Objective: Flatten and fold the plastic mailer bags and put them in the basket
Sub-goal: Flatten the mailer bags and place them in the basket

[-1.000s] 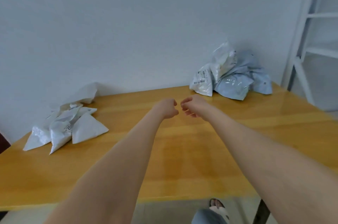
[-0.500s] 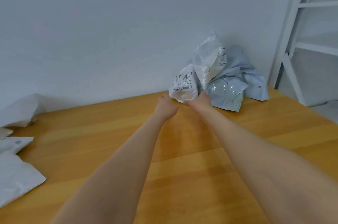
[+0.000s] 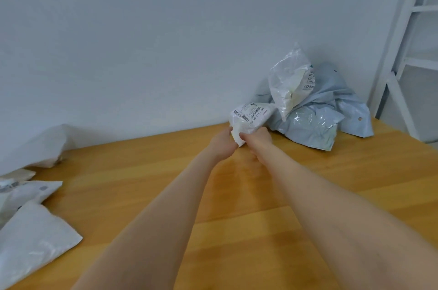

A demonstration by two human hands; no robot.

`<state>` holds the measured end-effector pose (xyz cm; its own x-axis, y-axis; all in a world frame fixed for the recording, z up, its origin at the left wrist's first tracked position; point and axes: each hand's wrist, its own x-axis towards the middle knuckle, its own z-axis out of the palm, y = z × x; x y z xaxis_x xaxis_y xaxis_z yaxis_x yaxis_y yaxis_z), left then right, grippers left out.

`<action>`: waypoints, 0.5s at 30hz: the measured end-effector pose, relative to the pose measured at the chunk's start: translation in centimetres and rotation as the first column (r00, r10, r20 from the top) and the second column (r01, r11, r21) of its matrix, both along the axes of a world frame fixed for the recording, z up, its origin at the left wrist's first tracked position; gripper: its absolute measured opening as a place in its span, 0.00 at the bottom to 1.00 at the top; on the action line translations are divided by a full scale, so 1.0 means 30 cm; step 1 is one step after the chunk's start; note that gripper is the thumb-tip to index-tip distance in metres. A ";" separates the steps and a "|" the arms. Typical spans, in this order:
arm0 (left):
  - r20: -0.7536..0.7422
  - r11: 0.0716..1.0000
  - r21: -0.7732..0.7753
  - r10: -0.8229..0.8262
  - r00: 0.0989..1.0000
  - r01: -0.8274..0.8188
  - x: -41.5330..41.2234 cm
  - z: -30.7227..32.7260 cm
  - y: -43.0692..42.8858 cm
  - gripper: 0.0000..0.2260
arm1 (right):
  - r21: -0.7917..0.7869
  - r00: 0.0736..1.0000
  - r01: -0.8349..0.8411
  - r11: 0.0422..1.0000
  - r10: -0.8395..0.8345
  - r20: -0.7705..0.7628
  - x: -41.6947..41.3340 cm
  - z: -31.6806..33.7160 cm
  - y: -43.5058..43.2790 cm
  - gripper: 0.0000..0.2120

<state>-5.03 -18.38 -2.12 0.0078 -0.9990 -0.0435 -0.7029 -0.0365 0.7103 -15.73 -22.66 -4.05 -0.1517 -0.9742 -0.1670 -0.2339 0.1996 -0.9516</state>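
A crumpled white mailer bag [image 3: 250, 119] with a barcode label sits at the left edge of a pile of crumpled bags [image 3: 315, 124] against the wall. My left hand [image 3: 224, 145] grips its lower left corner, and my right hand [image 3: 257, 140] grips its lower edge right beside it. The pile holds pale blue bags and another white bag [image 3: 289, 81] standing on top. Folded white bags [image 3: 28, 235] lie at the table's left edge. No basket is in view.
The wooden table [image 3: 237, 206] meets a grey wall behind. A white metal shelf frame [image 3: 403, 52] stands at the right, beyond the table's corner. More white bags [image 3: 35, 150] lean against the wall at the far left.
Both hands reached forward to the right pile and took hold of the white labelled bag. The view moved closer and to the right.
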 end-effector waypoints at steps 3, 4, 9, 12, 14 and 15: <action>0.046 0.995 -0.061 0.081 0.996 -0.078 0.074 -0.027 0.020 0.24 | -0.071 0.994 0.088 0.994 -0.083 0.077 0.042 -0.017 0.002 0.30; 0.058 0.992 -0.073 0.109 0.992 -0.105 0.102 -0.041 0.024 0.23 | -0.096 0.991 0.094 0.991 -0.084 0.103 0.054 -0.022 0.004 0.30; 0.063 0.980 -0.056 0.197 0.978 -0.193 0.197 -0.064 0.033 0.20 | -0.029 0.997 0.003 1.000 -0.001 0.079 0.098 -0.021 -0.014 0.27; 0.072 0.980 -0.038 0.197 0.978 -0.195 0.223 -0.034 0.038 0.20 | -0.007 0.987 0.083 0.996 -0.082 0.136 0.102 -0.001 -0.002 0.20; 0.049 0.976 -0.041 0.215 0.975 -0.213 0.235 -0.006 0.051 0.20 | 0.004 0.965 0.152 0.988 -0.150 0.214 0.100 0.007 0.023 0.17; 0.017 0.971 -0.044 0.236 0.972 -0.235 0.239 0.008 0.061 0.20 | 0.007 0.952 0.184 0.983 -0.180 0.247 0.098 0.013 0.040 0.14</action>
<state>2.16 -16.55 -1.89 0.2438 -0.9698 0.0003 -0.6936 -0.1741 0.6990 -12.79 -21.47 -3.65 -0.2826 -0.9368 -0.2062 0.0460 0.2015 -0.9784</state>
